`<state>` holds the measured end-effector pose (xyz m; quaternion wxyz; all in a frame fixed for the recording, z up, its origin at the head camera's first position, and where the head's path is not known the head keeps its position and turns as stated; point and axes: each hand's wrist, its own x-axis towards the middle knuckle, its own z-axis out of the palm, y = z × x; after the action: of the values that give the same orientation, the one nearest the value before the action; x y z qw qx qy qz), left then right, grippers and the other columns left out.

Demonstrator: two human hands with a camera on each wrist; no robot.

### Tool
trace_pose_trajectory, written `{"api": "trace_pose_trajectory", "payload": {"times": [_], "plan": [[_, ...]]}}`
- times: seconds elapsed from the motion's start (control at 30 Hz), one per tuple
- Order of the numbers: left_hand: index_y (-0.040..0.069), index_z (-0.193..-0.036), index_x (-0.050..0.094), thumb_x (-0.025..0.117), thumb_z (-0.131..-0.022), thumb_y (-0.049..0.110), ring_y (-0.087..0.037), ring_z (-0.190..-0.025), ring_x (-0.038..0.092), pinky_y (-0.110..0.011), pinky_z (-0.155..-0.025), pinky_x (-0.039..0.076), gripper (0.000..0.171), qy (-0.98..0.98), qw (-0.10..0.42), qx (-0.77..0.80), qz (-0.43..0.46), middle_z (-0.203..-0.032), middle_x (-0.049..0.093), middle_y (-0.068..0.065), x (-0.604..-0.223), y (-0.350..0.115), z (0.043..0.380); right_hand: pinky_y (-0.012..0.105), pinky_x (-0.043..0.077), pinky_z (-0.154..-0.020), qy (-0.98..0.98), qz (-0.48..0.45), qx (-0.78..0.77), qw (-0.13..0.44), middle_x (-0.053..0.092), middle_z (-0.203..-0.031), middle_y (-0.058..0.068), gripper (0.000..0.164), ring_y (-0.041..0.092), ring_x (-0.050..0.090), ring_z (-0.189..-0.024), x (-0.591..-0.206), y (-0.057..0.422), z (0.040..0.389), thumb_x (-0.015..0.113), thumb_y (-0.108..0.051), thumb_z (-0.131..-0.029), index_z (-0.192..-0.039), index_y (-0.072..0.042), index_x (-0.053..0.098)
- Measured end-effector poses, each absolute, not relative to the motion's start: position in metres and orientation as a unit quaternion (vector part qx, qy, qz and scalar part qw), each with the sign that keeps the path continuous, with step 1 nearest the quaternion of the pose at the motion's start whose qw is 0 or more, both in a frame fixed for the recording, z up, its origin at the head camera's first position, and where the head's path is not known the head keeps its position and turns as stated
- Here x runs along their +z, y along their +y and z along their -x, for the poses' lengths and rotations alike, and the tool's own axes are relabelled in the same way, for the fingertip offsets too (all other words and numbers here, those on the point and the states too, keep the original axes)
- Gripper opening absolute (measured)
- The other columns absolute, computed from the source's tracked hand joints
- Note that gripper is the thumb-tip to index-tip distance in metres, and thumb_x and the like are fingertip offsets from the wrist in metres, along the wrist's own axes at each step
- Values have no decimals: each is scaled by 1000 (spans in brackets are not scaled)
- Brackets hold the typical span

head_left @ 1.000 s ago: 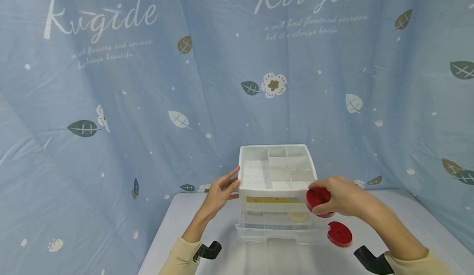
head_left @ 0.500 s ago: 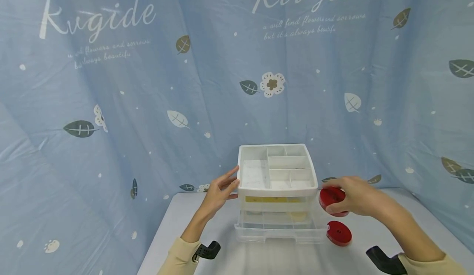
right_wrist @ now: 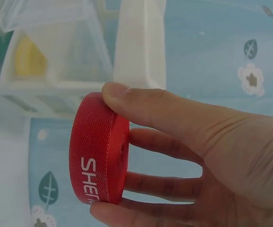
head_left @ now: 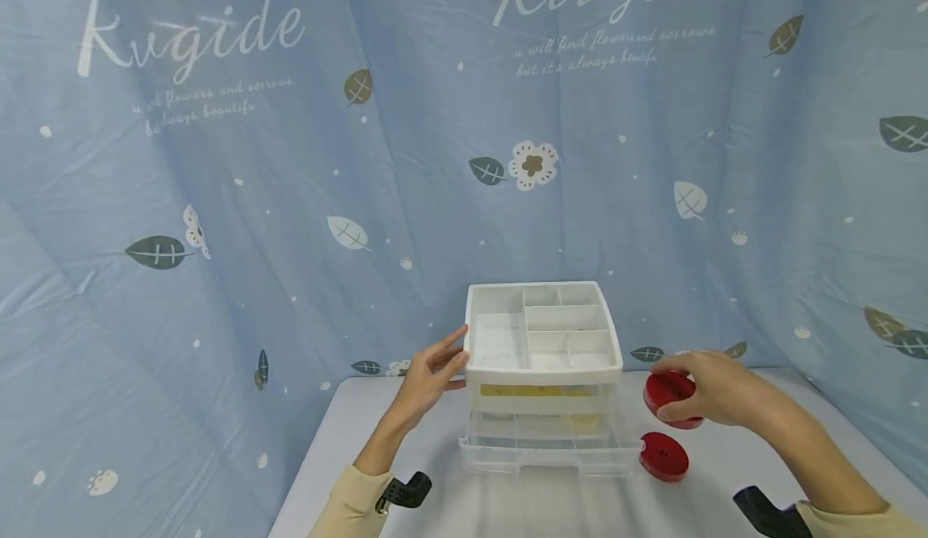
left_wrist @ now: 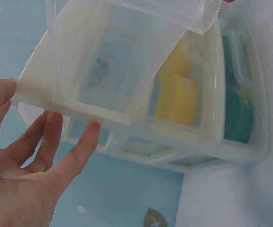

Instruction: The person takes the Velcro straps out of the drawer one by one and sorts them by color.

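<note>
A black wrist mount point(head_left: 408, 490) is sitting on the left forearm; above it the left hand point(head_left: 431, 373) is resting at nine o'clock of the white drawer unit point(head_left: 544, 377), its fingers spread and uncurled, the fingertips touching the unit's side; the unit's divided top tray point(head_left: 500, 341) is facing up; at six o'clock a clear drawer point(head_left: 551, 459) is jutting out; in the left wrist view, yellow items point(left_wrist: 176, 99) and green items point(left_wrist: 238, 116) are showing inside the unit; at four o'clock of the unit a red roll point(head_left: 664, 457) is lying on the pale surface point(head_left: 580, 514), just beside the drawer's corner; farther round, towards three o'clock, a lettered roll point(head_left: 669, 398), also red, is standing apart from the unit, pinched between the thumb and fingers of the right hand point(head_left: 725, 389); a blue curtain point(head_left: 435, 200) is hanging at twelve o'clock.
</note>
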<state>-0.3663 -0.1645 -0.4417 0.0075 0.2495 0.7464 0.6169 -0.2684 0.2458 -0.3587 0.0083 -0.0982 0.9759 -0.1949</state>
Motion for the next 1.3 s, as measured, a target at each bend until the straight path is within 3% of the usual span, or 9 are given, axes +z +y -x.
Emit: {"api": "trace_pose_trajectory", "payload": {"times": [0.47, 1.07, 1.3], "plan": [[37, -148, 42, 57, -101, 27, -37, -128, 54, -55, -96, 54, 51, 743, 9, 619, -255, -148, 49, -13, -443, -166, 369, 35, 61, -59, 978, 72, -196, 13, 64, -103, 15, 73, 28, 59, -92, -385, 268, 276, 92, -34, -62, -121, -2, 64], [37, -147, 43, 58, -100, 26, -36, -128, 55, -48, -93, 57, 51, 746, 12, 619, -246, -146, 51, -12, -442, -167, 374, 39, 61, -62, 980, 34, -191, 33, 66, -98, 14, 70, 26, 60, -87, -438, 298, 292, 89, -36, -68, -119, 4, 63], [31, -150, 41, 57, -101, 21, -38, -129, 54, -54, -95, 55, 53, 744, 16, 624, -239, -147, 49, -14, -442, -165, 375, 39, 61, -62, 981, 13, -189, 39, 65, -98, 15, 73, 28, 59, -89, -452, 305, 297, 90, -38, -65, -119, 4, 63]]}}
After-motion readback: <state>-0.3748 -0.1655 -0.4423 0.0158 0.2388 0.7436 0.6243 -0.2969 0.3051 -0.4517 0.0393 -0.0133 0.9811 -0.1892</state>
